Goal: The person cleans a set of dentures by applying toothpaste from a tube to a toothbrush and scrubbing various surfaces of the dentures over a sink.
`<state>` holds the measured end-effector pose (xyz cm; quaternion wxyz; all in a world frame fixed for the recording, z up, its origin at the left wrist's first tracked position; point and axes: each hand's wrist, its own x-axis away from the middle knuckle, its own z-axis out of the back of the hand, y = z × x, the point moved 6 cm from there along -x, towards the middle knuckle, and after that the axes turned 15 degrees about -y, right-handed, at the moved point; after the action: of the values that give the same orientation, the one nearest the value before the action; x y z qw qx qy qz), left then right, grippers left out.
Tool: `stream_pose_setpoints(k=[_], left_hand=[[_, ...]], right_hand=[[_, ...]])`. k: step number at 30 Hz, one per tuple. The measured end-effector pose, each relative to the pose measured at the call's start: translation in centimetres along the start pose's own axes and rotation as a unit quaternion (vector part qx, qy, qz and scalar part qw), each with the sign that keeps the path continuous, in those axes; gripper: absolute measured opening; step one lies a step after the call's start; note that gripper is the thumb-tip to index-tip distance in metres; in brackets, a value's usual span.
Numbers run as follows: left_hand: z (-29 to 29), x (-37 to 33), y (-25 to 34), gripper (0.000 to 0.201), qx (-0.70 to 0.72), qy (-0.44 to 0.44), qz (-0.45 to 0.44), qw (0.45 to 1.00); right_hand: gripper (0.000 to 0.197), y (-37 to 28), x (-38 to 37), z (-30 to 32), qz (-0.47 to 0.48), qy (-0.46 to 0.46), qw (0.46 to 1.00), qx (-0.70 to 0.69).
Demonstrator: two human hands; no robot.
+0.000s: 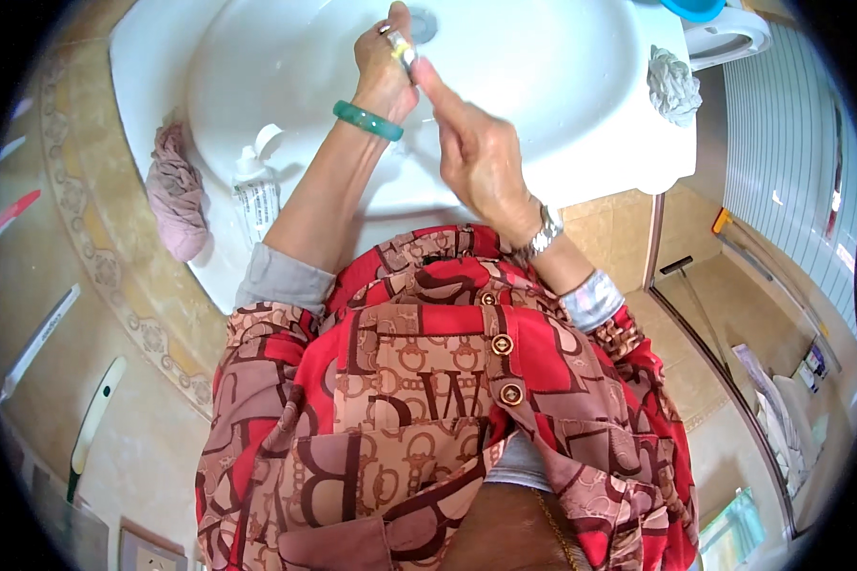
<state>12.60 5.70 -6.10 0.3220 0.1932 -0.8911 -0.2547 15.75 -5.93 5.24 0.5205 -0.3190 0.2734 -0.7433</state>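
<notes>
Over the white washbasin (286,105), my left hand (381,71) is closed around a small silvery and yellow thing (400,46) too small to identify. A green bangle (368,121) circles that wrist. My right hand (486,157) reaches in from the right with its index finger stretched out, its tip at or against the small thing. Its other fingers curl loosely, and I see nothing held in them. On the right wrist is a silver metal watch (545,232). A white bottle (255,195) with a flipped-up cap stands on the basin's left rim, beside my left forearm.
A crumpled pinkish cloth (176,195) hangs over the basin's left edge. A grey scrunched cloth (674,86) lies on its right edge. Behind are a blue basin (695,8) and a toilet (728,38). A long-handled squeegee (695,305) leans at right.
</notes>
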Motion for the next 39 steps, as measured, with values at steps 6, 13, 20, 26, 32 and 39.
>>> stream_pose_setpoints(k=[6,13,20,26,32,39], left_hand=[[0.0,0.2,0.2,0.035,-0.022,0.029,-0.002,0.999],[-1.5,1.1,0.9,0.037,-0.066,0.008,-0.037,0.997],[-1.0,0.3,0.4,0.033,-0.073,0.004,-0.033,0.997],[2.5,-1.7,1.4,0.034,-0.122,0.079,-0.019,0.989],[4.7,-4.1,5.0,0.021,-0.564,0.159,-0.157,0.795],[3.3,-6.1,2.9,0.018,-0.749,0.097,-0.104,0.647]], right_hand=[[0.06,-0.3,0.2,0.3,-0.013,-0.005,1.0,0.027],[0.064,-0.7,-0.8,0.9,0.035,0.034,0.999,0.007],[0.062,-0.1,-1.6,1.2,0.056,0.049,0.997,0.018],[0.05,2.7,-1.6,2.3,0.017,0.08,0.989,-0.127],[0.041,4.9,-1.4,1.9,-0.07,0.024,0.993,-0.096],[0.036,6.8,-0.8,0.8,-0.155,0.0,0.944,-0.292]])
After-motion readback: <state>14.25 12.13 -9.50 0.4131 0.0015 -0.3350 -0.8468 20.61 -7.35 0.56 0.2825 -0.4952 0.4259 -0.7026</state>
